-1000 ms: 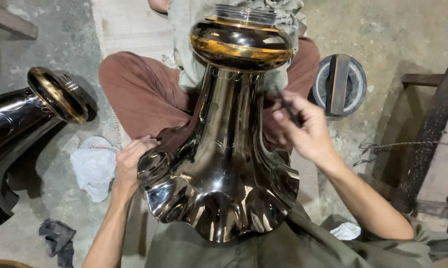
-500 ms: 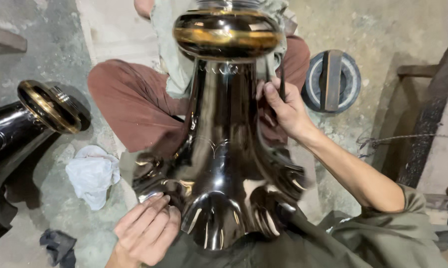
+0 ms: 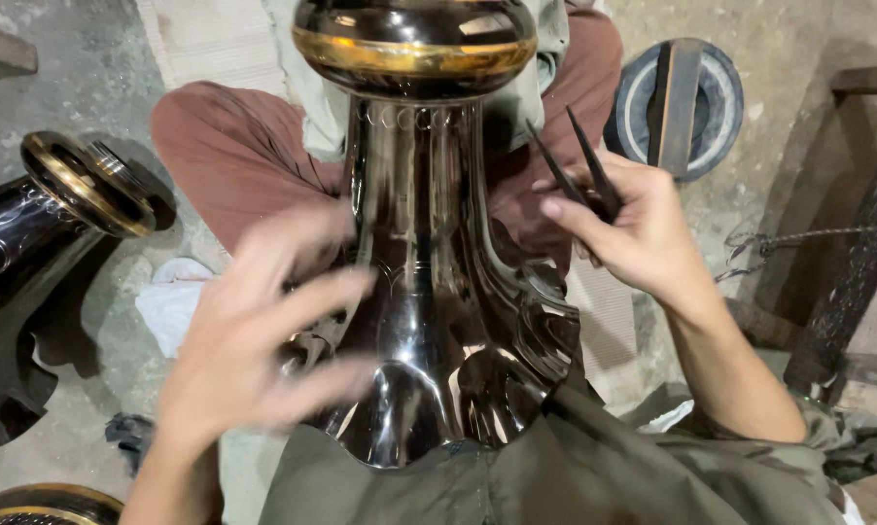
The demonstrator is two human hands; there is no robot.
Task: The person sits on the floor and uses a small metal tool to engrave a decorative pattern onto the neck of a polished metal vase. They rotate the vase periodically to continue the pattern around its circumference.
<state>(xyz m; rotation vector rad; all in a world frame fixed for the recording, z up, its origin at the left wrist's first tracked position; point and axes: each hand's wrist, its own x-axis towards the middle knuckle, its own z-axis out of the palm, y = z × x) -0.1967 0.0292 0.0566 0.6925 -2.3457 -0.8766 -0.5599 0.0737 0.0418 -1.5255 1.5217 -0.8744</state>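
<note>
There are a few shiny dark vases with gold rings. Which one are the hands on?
The big middle vase, standing between the left hand and right hand. The other vase lies on the floor at the left, untouched.

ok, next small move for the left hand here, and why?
Probably set the left hand flat on the flared metal vase to steady it: it is blurred, open, fingers spread over the fluted skirt, while the right hand pinches two thin dark tools beside the neck.
</note>
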